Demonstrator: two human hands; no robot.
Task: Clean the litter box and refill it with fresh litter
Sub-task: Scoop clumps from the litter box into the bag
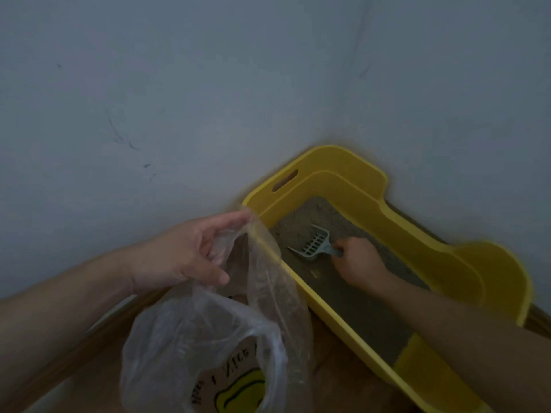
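A yellow litter box (pixel 423 234) stands in the room's corner, its floor covered with grey-brown litter (pixel 351 296). My right hand (pixel 357 263) is inside the box, closed around the handle of a grey slotted scoop (pixel 313 242) whose blade rests on the litter. My left hand (pixel 185 257) holds up the rim of a clear plastic bag (pixel 208 332) just outside the box's near-left wall. The bag hangs open beside the box and carries a yellow printed mark low down.
Two pale grey walls (pixel 179 99) meet right behind the box. A wooden floor (pixel 337 353) shows under the bag and along the box's near side. A pale baseboard runs along the left wall.
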